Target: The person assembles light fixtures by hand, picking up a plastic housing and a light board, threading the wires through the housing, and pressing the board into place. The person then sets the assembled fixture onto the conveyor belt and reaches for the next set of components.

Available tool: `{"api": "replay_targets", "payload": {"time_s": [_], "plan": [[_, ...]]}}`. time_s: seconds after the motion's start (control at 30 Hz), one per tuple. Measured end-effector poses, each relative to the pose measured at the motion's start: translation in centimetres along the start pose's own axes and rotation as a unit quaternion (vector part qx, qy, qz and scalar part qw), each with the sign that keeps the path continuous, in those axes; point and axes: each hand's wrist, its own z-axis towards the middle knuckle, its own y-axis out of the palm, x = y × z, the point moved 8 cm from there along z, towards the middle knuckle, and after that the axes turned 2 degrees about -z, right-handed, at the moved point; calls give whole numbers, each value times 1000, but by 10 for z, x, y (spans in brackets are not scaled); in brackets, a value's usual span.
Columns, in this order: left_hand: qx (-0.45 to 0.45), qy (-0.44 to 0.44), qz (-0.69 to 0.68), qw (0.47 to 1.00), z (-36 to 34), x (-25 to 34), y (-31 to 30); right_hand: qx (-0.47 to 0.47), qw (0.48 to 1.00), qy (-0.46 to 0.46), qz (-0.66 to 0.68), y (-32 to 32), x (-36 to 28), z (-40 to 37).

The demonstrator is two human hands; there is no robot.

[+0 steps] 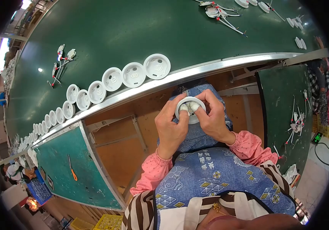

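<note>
Both hands meet over the lap, just in front of the table's metal edge. Between them is a round white cup-shaped part (190,119), its open side facing up. My left hand (171,124) grips its left side, with the thumb pressed inside. My right hand (213,119) grips the right side, its thumb also inside the rim. Both thumb tips look covered in white. What lies under the thumbs is hidden. Similar white round parts (157,66) stand in a long row along the edge of the green table (107,42).
White wired pieces (215,12) lie at the table's far side, more (60,63) at the left. Orange-handled scissors (72,170) rest on a lower green panel. Another green board (283,96) with wired pieces is at the right. A person (14,171) is at the far left.
</note>
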Motion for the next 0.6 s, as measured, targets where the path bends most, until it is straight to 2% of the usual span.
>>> {"api": "replay_targets", "payload": {"time_s": [0.1, 0.2, 0.4, 0.43, 0.5, 0.57, 0.6], "plan": [[8, -36, -15, 999, 0, -2, 1, 4, 996, -39, -80, -2, -9, -3], [24, -18, -18, 999, 3, 0, 5, 16, 999, -17, -38, 0, 2, -5], [-54, -41, -86, 994, 6, 13, -9, -37, 973, 123, 193, -7, 23, 10], [-44, 80, 10, 996, 10, 27, -20, -61, 959, 160, 228, -6, 25, 9], [-49, 168, 237, 956, 12, 47, -20, -115, 919, 236, 295, -6, 25, 5], [-128, 148, 137, 971, 9, 33, -4, -171, 912, 222, 300, -6, 39, 4], [-126, 78, 11, 989, 7, 23, 0, -187, 912, 220, 290, -6, 37, 4]]}}
